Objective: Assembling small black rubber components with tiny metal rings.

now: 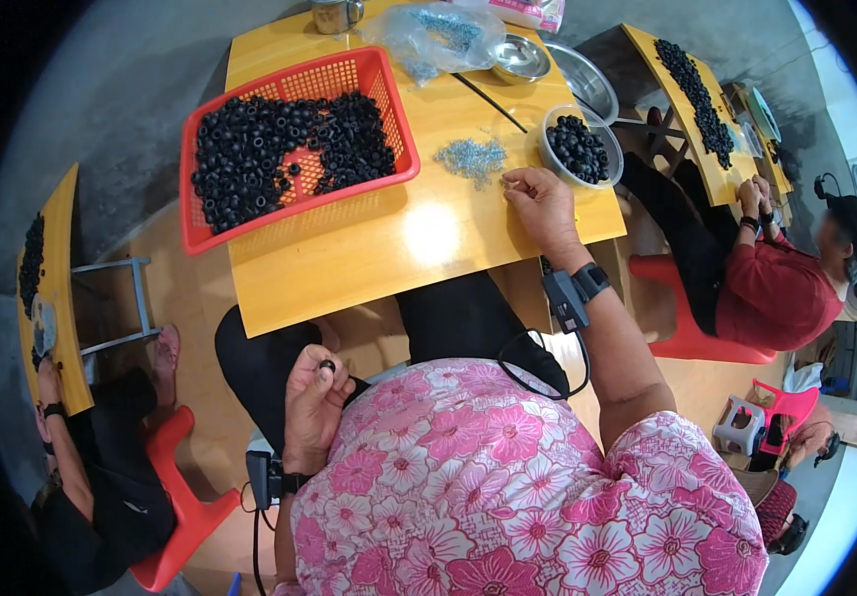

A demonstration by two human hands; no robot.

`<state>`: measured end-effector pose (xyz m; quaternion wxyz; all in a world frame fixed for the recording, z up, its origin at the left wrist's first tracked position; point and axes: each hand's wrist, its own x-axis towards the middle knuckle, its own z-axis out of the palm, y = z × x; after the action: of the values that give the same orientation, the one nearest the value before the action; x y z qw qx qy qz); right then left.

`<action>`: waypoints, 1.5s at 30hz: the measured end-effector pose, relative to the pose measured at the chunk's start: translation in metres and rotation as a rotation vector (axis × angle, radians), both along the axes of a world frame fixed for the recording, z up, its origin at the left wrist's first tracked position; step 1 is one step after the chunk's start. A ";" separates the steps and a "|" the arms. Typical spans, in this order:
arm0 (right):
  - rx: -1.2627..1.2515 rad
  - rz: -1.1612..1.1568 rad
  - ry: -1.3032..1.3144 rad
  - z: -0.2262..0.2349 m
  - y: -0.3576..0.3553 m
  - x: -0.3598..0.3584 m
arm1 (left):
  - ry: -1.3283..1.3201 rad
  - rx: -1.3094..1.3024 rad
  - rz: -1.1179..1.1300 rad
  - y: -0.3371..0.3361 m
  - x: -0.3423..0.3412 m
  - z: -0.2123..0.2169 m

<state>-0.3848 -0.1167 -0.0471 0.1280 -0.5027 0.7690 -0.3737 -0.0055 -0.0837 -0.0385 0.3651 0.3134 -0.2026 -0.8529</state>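
Observation:
My left hand is raised over my lap, in front of the table edge. Pinched between its thumb and fingers is a small black ring-shaped part. My right hand rests at the table, thumb and fingertips pressed together beside a scattered pile of small clear bluish pieces. Whatever sits in that pinch is too small to make out. Just right of it, a clear round tub holds black rounded parts. A red plastic basket full of black ring-shaped parts occupies the table's left side.
On the yellow table, a clear plastic bag, a metal bowl, a metal mug and a thin black rod lie farther back. Other people sit at tables on both sides, with red chairs.

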 end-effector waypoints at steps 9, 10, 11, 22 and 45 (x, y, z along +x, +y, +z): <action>-0.042 0.047 0.100 0.001 -0.002 -0.006 | 0.001 -0.013 0.011 0.003 0.002 0.002; -0.044 0.053 0.100 0.003 -0.002 -0.005 | 0.010 -0.016 0.008 0.004 0.003 0.001; -0.043 0.068 0.171 0.004 -0.001 -0.005 | 0.018 -0.019 0.004 0.005 0.004 0.001; 0.043 0.236 0.648 0.000 0.006 0.006 | -0.164 -0.086 0.001 0.007 -0.001 0.003; 0.444 0.838 -0.977 0.058 0.014 0.197 | 0.036 -0.120 0.091 0.015 0.005 0.001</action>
<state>-0.1876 -0.1025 0.0113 0.6949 -0.4935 0.4215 -0.3098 -0.0002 -0.0682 -0.0376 0.4253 0.2846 -0.2325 -0.8271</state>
